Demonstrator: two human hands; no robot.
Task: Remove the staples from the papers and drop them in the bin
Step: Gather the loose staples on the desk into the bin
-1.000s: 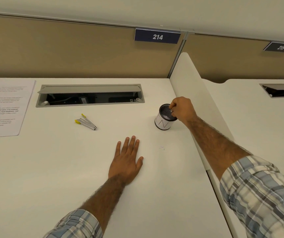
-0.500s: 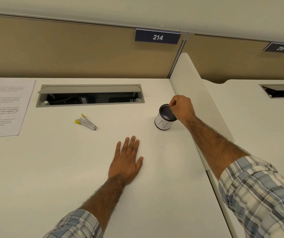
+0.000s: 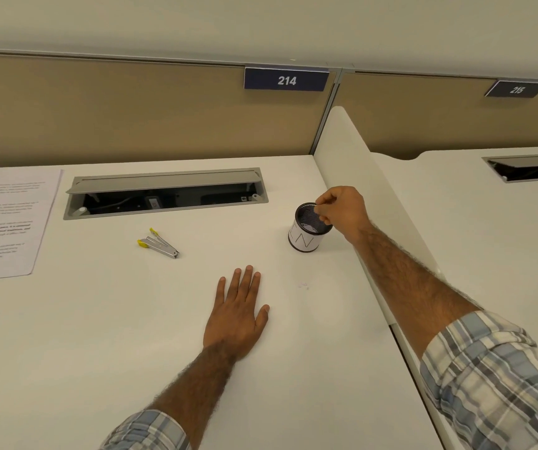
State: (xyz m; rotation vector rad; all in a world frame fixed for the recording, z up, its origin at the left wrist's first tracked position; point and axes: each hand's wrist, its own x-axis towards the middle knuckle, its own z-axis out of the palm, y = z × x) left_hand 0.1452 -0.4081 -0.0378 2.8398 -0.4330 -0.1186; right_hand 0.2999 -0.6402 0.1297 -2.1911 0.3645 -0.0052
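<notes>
Head view: I read the right hand (image 3: 342, 211) as stationed over the bin (image 3: 303, 240), its fingertips (image 3: 321, 209) drawn together in a pinch directly above the open mouth. Whether a staple sits in that pinch is too small for me to tell. The bin stands upright on the desk (image 3: 98, 336), near the right edge by the divider.

The left hand (image 3: 238, 315) lies flat on the desk, palm down, fingers straight and holding nothing. It is well apart from the bin, which lies ahead of it and to its right.

Governing relation: the pinch is over the opening, not beside the rim, so I judge that parting the fingers would drop anything held straight in.

The papers (image 3: 4, 222) lie at the far left, well apart from both hands; the left hand is the nearer. The staple remover (image 3: 160, 244) rests between them and that hand, long axis diagonal, yellow ends away and left. A small speck (image 3: 303, 285) lies on the desk short of the bin; I cannot identify it.
</notes>
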